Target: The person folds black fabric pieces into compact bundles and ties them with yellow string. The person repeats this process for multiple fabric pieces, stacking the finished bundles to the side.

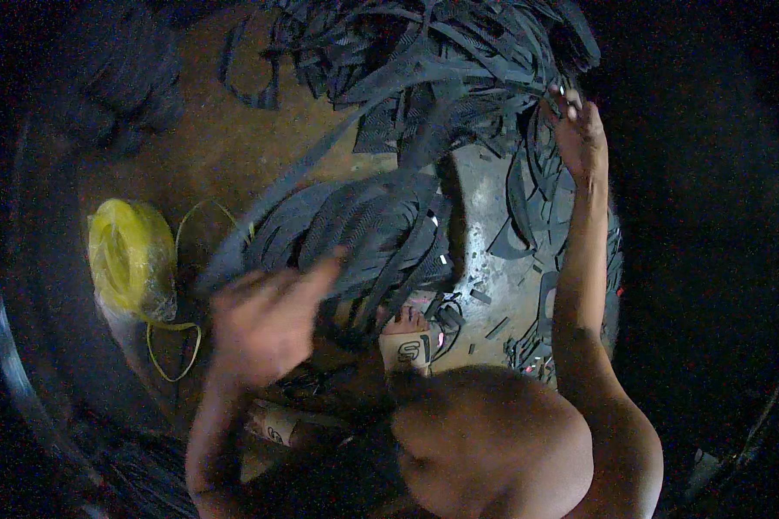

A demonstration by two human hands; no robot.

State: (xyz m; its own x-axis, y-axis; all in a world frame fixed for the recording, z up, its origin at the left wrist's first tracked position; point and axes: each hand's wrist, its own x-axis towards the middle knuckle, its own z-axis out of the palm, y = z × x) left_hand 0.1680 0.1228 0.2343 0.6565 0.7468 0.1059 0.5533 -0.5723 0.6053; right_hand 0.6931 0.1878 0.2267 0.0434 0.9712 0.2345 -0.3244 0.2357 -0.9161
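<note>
My left hand (266, 324), blurred, is at the lower left with its fingers bent around a dark woven strip (311, 152). That strip arches up and across to my right hand (578, 123), at the upper right, where the fingers close on dark strips at the edge of a large tangled pile (487, 39). Blur and shadow hide the exact grip of both hands. Between my arms lies a looped bundle of similar patterned strips (357, 220). A small bright glint shows at my right fingertips; what it is, I cannot tell.
A yellow coil of tubing or cord (133, 253), partly in clear plastic, lies at the left. Short dark offcuts (480, 295) are scattered on the floor (483, 194) at the right. My foot, in a light band with dark marks (406, 350), is beside the bundle; my bare knee is below.
</note>
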